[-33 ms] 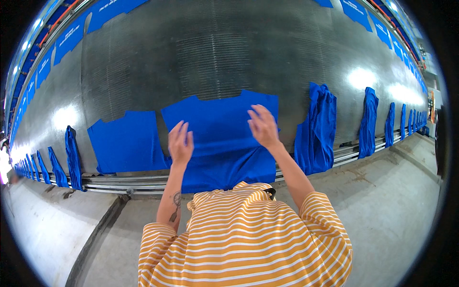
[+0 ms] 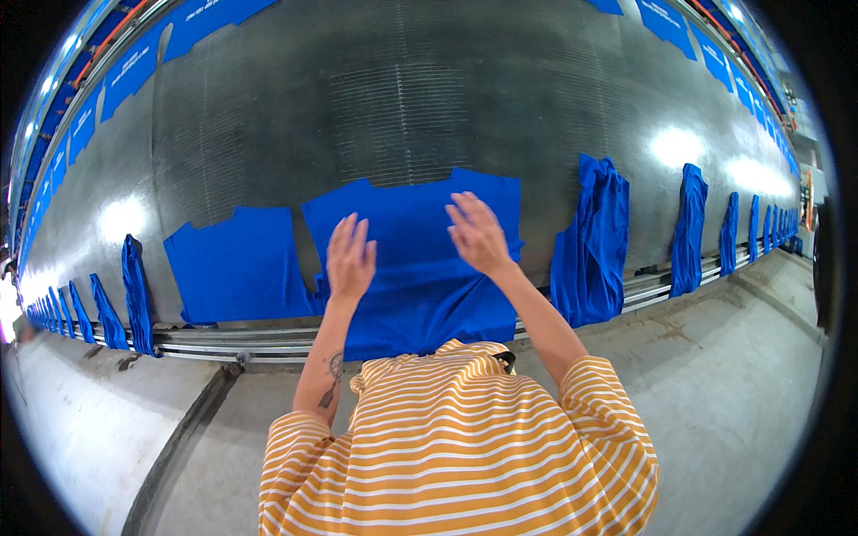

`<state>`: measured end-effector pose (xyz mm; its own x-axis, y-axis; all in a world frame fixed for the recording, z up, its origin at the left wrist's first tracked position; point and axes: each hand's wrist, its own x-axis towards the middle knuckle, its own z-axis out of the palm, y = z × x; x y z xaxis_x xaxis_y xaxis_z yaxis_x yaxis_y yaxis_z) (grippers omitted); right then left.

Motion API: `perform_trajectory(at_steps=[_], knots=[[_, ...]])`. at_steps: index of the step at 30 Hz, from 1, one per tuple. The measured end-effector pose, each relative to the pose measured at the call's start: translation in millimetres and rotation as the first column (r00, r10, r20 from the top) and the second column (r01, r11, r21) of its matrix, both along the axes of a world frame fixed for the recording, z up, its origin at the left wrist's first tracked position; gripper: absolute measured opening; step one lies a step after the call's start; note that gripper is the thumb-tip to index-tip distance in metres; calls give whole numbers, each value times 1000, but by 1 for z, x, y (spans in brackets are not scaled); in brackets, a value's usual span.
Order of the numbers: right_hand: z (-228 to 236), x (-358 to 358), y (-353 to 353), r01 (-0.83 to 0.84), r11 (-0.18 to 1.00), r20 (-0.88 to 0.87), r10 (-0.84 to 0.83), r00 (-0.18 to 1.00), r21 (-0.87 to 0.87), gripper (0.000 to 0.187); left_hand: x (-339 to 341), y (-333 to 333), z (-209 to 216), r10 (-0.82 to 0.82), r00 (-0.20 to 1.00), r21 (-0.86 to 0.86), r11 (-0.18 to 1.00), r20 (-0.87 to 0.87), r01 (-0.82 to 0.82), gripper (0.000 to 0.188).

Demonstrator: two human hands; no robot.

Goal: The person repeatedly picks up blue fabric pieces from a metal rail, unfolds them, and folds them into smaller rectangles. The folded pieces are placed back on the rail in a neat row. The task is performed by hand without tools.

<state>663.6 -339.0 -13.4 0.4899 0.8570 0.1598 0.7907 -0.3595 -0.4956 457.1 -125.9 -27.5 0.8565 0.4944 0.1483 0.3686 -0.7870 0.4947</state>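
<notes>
A blue cut fabric panel (image 2: pixel 411 223) lies in front of me on the dark table (image 2: pixel 393 107). Its upper part is spread fairly flat with a shallow neck-like notch, while the lower part folds and drapes over the near edge against my body. My left hand (image 2: pixel 351 257) is over the panel's left side, fingers stretched out. Over the upper right part is my right hand (image 2: pixel 478 234), also with fingers extended and slightly apart. Neither hand grips the cloth; whether the palms touch it I cannot tell.
Another blue panel (image 2: pixel 234 263) lies flat to the left. Bunched blue cloth (image 2: pixel 594 241) lies to the right, with several narrow blue bundles along the near edge both ways. Metal rails (image 2: pixel 232 344) run along that edge. Printed blue panels (image 2: pixel 130 76) line the far side.
My left hand has shifted right and a little farther over the panel. My right hand has moved slightly left and away from me. The panel stays nearly in place.
</notes>
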Motion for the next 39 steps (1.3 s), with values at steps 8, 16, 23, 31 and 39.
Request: perform_trajectory(at_steps=[8,16,23,31,39], knots=[[-33,-15,62,-116,975,0,118,993,-191,65,67,-19,-24,-248,944,13,966,-216,257,66],[-37,12,29,124,965,68,-111,992,-231,77,56,8,-34,-17,972,123,991,-234,47,74],[-37,18,25,106,956,77,-88,993,-272,82,57,14,-30,-22,946,118,991,-324,63,79],[9,17,-20,303,942,-64,-296,953,146,64,18,17,12,52,998,20,998,-29,-51,73],[6,-166,-257,637,692,-607,-679,414,-340,27,-258,-110,-6,675,673,-586,425,-302,-690,19]])
